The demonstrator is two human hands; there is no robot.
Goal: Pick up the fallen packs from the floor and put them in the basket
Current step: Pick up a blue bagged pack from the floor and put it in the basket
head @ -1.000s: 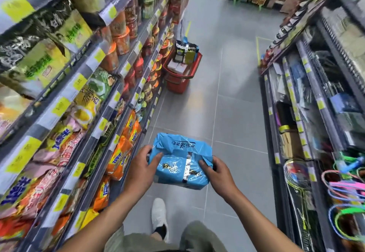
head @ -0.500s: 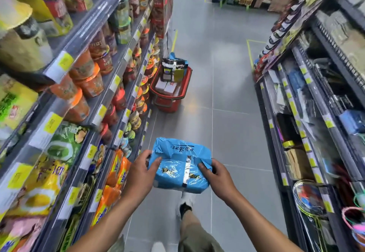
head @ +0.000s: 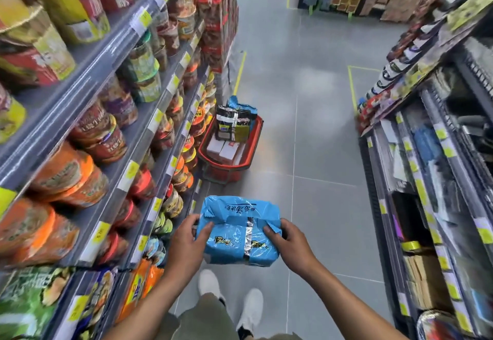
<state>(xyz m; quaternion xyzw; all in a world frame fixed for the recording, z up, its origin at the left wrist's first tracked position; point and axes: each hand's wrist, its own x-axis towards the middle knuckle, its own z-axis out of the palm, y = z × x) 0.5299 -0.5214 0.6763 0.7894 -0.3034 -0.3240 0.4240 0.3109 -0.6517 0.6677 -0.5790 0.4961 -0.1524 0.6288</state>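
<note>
I hold a blue multi-pack of noodles at waist height with both hands. My left hand grips its left side and my right hand grips its right side. The red shopping basket stands on the floor a short way ahead, against the left shelf. Inside it are a black pack, a blue pack behind that, and white boxes at the near end.
The left shelving carries cup noodles and bagged snacks. The right shelving holds stationery and small goods. Grey tiled floor runs between them with yellow tape lines. My white shoes show below the pack.
I have walked forward along the aisle, so the basket is closer and lower in view. The blue pack stays held in both hands.
</note>
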